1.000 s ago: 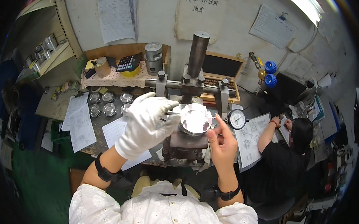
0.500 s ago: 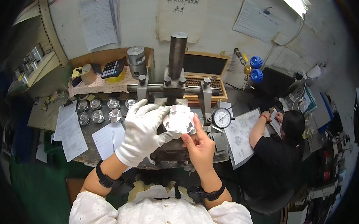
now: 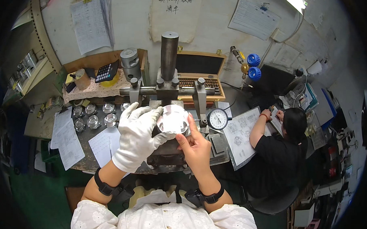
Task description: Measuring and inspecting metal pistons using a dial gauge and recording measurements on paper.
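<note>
My left hand (image 3: pixel 137 133), in a white glove, is closed around the left side of a shiny round metal part (image 3: pixel 172 117). My bare right hand (image 3: pixel 195 146) grips the same part from the right, thumb low and fingers along its edge. Bright glare hides some of the part's surface. It sits at the front of a steel measuring stand with a thick upright post (image 3: pixel 168 55) and a horizontal bar (image 3: pixel 148 90). Just right of my right hand, a round dial gauge (image 3: pixel 218 118) is mounted on the stand.
Several similar metal parts (image 3: pixel 93 122) stand at the left, near paper sheets (image 3: pixel 68 145). Behind are a calculator (image 3: pixel 107 72), a large metal cylinder (image 3: pixel 130 64) and an open wooden case (image 3: pixel 201 70). At the right, a co-worker (image 3: pixel 277 146) sits beside a drawing (image 3: pixel 241 136).
The whole view has shifted slightly, so the scene lies a little farther left. Both hands keep hold of the metal part in front of the stand.
</note>
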